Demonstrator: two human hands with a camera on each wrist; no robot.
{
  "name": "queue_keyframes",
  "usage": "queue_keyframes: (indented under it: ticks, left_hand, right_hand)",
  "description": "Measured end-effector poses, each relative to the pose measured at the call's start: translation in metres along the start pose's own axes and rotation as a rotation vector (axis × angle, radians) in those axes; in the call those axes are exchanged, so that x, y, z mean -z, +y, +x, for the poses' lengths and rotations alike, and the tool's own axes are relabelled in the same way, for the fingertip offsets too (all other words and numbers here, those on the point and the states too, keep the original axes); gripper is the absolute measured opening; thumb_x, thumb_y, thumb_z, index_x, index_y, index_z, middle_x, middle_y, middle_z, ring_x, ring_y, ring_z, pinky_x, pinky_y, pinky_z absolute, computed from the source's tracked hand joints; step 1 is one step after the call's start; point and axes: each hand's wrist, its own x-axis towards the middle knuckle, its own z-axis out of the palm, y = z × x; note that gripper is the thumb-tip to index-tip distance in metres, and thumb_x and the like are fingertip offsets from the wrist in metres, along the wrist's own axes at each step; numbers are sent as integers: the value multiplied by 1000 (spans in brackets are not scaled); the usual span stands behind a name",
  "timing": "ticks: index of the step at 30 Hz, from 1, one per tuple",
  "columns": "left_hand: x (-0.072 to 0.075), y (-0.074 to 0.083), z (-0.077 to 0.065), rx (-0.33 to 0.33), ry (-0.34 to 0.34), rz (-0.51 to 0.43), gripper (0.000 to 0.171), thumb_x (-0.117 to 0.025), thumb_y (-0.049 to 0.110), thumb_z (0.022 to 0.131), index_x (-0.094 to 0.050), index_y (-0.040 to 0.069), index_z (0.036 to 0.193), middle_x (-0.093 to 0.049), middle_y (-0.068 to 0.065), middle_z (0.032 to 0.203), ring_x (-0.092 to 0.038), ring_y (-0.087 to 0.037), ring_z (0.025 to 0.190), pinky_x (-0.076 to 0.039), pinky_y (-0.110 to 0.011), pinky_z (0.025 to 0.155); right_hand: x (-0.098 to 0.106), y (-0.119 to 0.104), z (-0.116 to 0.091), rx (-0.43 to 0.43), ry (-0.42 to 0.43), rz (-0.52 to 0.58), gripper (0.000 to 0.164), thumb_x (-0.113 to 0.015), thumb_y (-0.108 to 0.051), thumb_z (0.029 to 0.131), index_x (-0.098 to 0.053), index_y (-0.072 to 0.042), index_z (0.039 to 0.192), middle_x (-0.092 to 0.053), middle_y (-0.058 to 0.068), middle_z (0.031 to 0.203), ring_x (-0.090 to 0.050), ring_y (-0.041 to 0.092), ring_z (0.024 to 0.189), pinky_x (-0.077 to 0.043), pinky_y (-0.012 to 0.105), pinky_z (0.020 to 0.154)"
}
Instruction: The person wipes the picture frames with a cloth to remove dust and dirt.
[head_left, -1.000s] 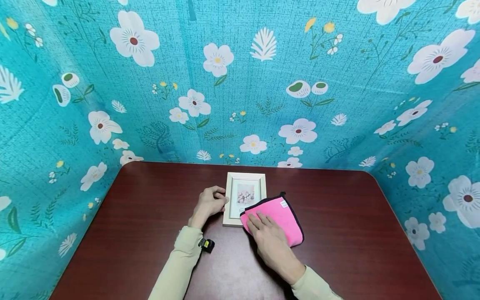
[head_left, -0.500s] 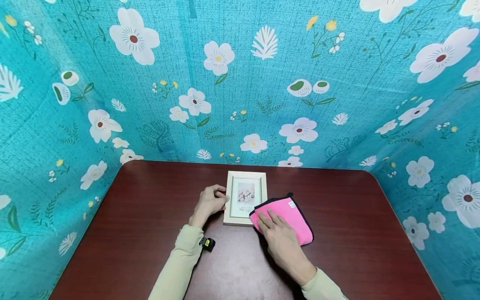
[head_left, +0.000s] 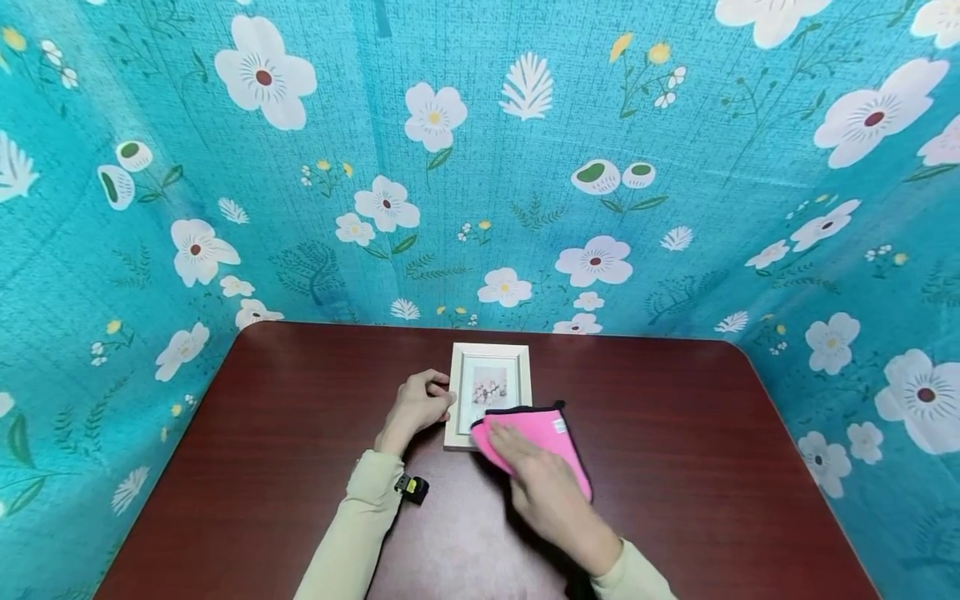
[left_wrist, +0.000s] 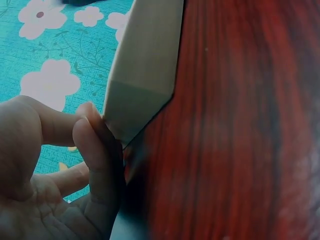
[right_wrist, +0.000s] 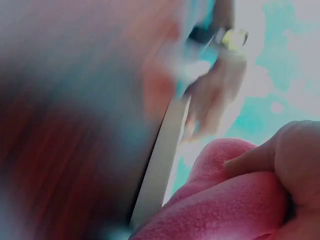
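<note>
Nearest us, two pale sleeves (head_left: 352,525) reach in, and a black strap device (head_left: 422,492) with a yellow patch sits at the left wrist; we can make out no lettering on it. Next comes the right hand (head_left: 543,487), a little blurred, its fingers straight and close together on a folded pink cloth (head_left: 551,437). We take it that they lie flat to spread their pressure across the fabric, whose dark-edged corner overlaps the lower right part of the picture frame (head_left: 468,392). Near the cloth's far right corner we find a small white label (head_left: 558,426), too tiny to read.

A little farther off, the left hand (head_left: 420,402) has bent fingers, which seem clamped on the frame's left edge; we judge this keeps it from sliding while the cloth bears on the other side. The frame lies face up on the red-brown surface (head_left: 660,400), towards its far side. Inside it, a print of pale pink blossoms (head_left: 491,387) shows above the cloth; any wording beneath is covered or too small for us. Beyond the surface rises a turquoise flowered backdrop (head_left: 480,183), on which we see no brand
</note>
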Motion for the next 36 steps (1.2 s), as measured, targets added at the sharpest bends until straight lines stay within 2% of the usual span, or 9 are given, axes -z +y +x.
queue_keyframes:
  ticks: [2, 5, 11, 15, 22, 25, 29, 33, 36]
  left_hand:
    - [2, 0, 0, -4, 8, 0, 34, -76, 19, 96, -71, 10, 128, -75, -6, 99, -73, -11, 63, -56, -30, 78]
    - [3, 0, -1, -10, 7, 4, 33, -76, 20, 96, -71, 10, 127, -75, -5, 99, -73, -10, 63, -57, -31, 80]
    - [1, -2, -1, -20, 6, 23, 36, -76, 22, 97, -71, 11, 131, -76, -2, 96, -72, -9, 63, -55, -33, 83]
    - [2, -2, 0, -36, 5, 46, 41, -73, 22, 100, -70, 14, 140, -75, 0, 95, -72, -9, 64, -54, -31, 82]
    - [3, -2, -1, -68, -15, 77, 45, -69, 23, 103, -67, 17, 147, -73, 3, 70, -69, -10, 62, -48, -27, 74]
    - [3, -3, 0, -87, -16, 99, 45, -70, 25, 103, -67, 16, 147, -73, 1, 68, -69, -10, 62, -48, -27, 76]
    - [3, -5, 2, -119, -21, 126, 44, -69, 25, 104, -66, 15, 147, -77, -4, 98, -69, -8, 63, -49, -31, 85]
    - [3, -5, 2, -132, -37, 119, 44, -68, 24, 105, -65, 14, 147, -69, -11, 136, -70, -8, 66, -50, -36, 90]
    - [4, -4, 3, -136, -42, 120, 44, -68, 24, 105, -64, 13, 148, -67, -12, 141, -70, -9, 66, -50, -38, 92]
  right_hand:
    - [-9, -14, 7, 54, -38, -6, 67, -66, 12, 86, -62, -7, 150, -58, 9, 157, -58, 30, 144, -50, 47, 112]
    - [-25, -27, 13, 144, -82, -147, 60, -70, 3, 87, -66, -9, 146, -60, 6, 156, -58, 27, 144, -49, 42, 114]
    - [-34, -29, 12, 277, -122, -375, 60, -79, -5, 82, -70, -10, 141, -63, 4, 152, -58, 25, 144, -45, 37, 119]
    - [-26, -24, 10, 276, -156, -368, 61, -77, -3, 84, -68, -10, 144, -63, 5, 153, -56, 26, 146, -45, 40, 120]
    - [-21, -13, 2, 243, -126, -344, 65, -76, 2, 80, -68, -9, 143, -65, 7, 150, -58, 28, 144, -47, 43, 118]
    - [-18, -9, -1, 239, -122, -363, 65, -78, 2, 79, -69, -9, 143, -65, 7, 150, -59, 28, 143, -48, 44, 117]
    - [-14, -3, -6, 218, -126, -366, 64, -77, 3, 80, -70, -9, 142, -66, 6, 150, -59, 28, 143, -49, 44, 116]
    - [-7, 2, -10, 183, -146, -353, 65, -74, 6, 79, -69, -9, 142, -65, 6, 151, -58, 28, 144, -48, 44, 116]
    - [-2, 6, -13, 158, -166, -342, 67, -74, 8, 78, -69, -8, 142, -64, 6, 151, -58, 28, 144, -48, 45, 117]
